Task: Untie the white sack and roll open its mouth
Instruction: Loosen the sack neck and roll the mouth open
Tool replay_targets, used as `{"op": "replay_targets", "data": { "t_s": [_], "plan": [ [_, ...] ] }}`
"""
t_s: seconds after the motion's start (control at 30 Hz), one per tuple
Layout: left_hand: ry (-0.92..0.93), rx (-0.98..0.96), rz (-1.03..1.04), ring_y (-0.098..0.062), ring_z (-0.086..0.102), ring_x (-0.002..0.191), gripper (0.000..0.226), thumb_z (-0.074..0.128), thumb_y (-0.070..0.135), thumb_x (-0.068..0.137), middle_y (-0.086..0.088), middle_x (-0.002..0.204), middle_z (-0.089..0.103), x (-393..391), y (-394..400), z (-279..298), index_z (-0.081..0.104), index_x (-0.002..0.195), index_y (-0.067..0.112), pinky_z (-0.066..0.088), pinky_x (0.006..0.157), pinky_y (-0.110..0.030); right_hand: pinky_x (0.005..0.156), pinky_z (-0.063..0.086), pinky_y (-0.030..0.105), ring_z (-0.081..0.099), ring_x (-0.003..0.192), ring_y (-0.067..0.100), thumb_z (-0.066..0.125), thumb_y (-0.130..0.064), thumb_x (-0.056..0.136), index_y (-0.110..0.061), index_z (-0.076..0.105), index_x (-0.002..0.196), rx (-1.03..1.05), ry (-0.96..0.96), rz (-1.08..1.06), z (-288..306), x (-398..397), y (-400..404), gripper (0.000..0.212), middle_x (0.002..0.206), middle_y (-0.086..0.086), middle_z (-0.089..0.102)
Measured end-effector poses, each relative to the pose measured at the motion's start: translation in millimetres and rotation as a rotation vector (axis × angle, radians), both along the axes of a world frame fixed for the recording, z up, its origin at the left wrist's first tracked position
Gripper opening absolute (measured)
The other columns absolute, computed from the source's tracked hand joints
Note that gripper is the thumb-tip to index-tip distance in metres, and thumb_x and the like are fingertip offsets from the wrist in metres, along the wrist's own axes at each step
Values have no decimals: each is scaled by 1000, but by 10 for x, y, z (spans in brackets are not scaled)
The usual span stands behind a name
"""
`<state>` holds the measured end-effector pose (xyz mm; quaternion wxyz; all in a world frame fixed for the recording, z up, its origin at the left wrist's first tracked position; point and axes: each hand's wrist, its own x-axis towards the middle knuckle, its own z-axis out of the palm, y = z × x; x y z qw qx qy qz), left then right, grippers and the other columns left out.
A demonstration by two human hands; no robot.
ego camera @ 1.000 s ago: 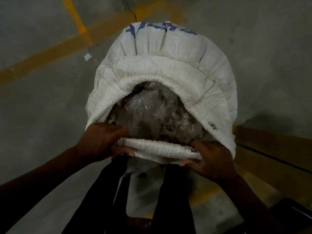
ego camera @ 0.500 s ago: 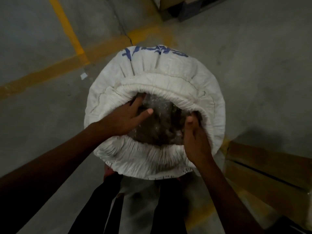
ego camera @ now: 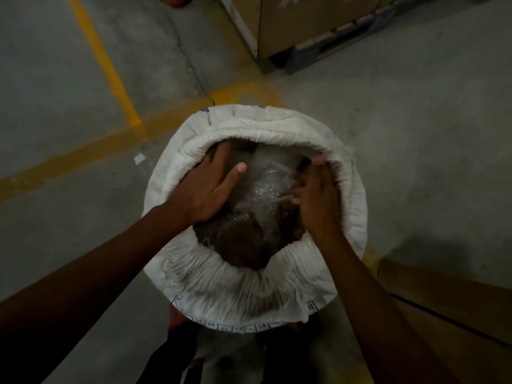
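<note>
The white sack [ego camera: 243, 284] stands upright on the floor below me, its mouth open and rolled into a thick pleated ring. Inside lie dark contents [ego camera: 238, 239] under clear crinkled plastic [ego camera: 266, 187]. My left hand [ego camera: 205, 187] lies flat on the contents at the left inner rim, fingers apart, its fingertips tucked under the far roll. My right hand [ego camera: 318, 200] is blurred at the right inner rim, fingers curled, with strands of the plastic pulled taut toward it.
Yellow painted lines [ego camera: 110, 76] cross the grey concrete floor. Cardboard boxes on a pallet [ego camera: 291, 23] stand at the top right, and another cardboard box [ego camera: 443, 295] lies close at the lower right. My dark trouser legs [ego camera: 171, 361] press against the sack's near side.
Both hands left the near rim and went inside the mouth, the left to the left side, the right to the right. The view has tilted to look straight down.
</note>
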<state>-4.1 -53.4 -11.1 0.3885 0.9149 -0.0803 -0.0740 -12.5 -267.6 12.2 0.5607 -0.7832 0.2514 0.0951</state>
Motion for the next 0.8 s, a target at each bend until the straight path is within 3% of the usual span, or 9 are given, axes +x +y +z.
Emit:
{"op": "replay_targets", "data": {
  "t_s": [0.07,0.13,0.2,0.33,0.43,0.5,0.63,0.77,0.8],
  "plan": [
    [-6,-17,16,-21,32,153,73,30,62,104,-9,165,36,59,22,41,24,159,14,26,128,-44,113,44,56,61,125,21,18,-97,71,-28,54,140,211,3,-173,9,169,36,104,135,2,65],
    [-36,-27,37,-21,44,142,71,33,63,103,-8,154,47,140,43,75,33,151,10,36,121,-45,124,28,47,38,147,17,16,-95,76,-25,38,155,19,-82,-60,86,230,50,108,159,1,42],
    [-57,-26,50,-22,47,140,70,34,63,103,-7,152,50,256,87,91,35,150,11,39,119,-47,126,23,43,30,150,17,22,-75,94,-21,39,154,-169,-201,21,133,269,22,82,162,2,37],
    [-143,24,61,-19,36,153,69,31,61,106,-5,165,40,510,145,137,28,161,19,29,127,-42,126,24,39,34,148,16,22,-71,97,-25,44,151,-281,-285,146,160,501,-159,75,158,0,43],
    [-178,-18,104,-10,33,153,64,29,58,108,-1,165,41,673,178,233,35,161,22,25,129,-33,119,29,27,38,145,19,30,-53,107,-22,39,153,-342,-162,290,161,703,-360,56,157,4,43],
    [-197,-95,130,-10,41,149,63,28,58,109,1,160,49,786,222,290,44,157,21,31,126,-39,113,34,27,42,141,21,27,-53,107,-19,41,152,-221,-124,262,222,802,-437,58,154,4,46],
    [-241,-230,107,-5,48,143,53,33,47,111,7,152,56,927,201,333,52,152,20,37,123,-34,123,22,39,35,147,15,1,-66,100,-41,41,148,265,-152,69,401,1027,-373,68,157,-9,43],
    [-215,-433,193,-1,55,135,39,34,51,108,19,136,62,1049,163,380,58,135,36,40,116,-25,115,33,17,49,127,1,3,-58,104,-25,39,154,239,-193,54,462,1240,-285,70,145,-13,49],
    [-215,-456,218,-4,56,134,41,34,52,107,14,135,64,1088,181,383,59,133,34,42,115,-27,118,34,22,51,124,2,6,-58,105,-24,41,152,211,-210,60,441,1283,-278,69,141,-12,51]
  ]
}}
